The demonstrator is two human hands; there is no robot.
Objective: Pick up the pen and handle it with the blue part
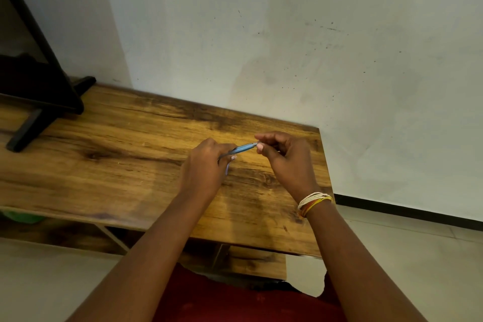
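Between left hand (206, 165) and right hand (285, 157), blue pen (244, 148)

No text, label, brand, number or sign could be read anywhere in the frame, neither on the wall nor on the table (130, 138).

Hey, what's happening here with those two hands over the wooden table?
A person holds a slim blue pen-like thing between both hands, just above a wooden table. The left hand grips one end with curled fingers; the right hand, with thread bands at the wrist, pinches the other tip. Whether a cap or part is coming off, I cannot tell. A dark stand sits at the table's far left, against a pale wall.
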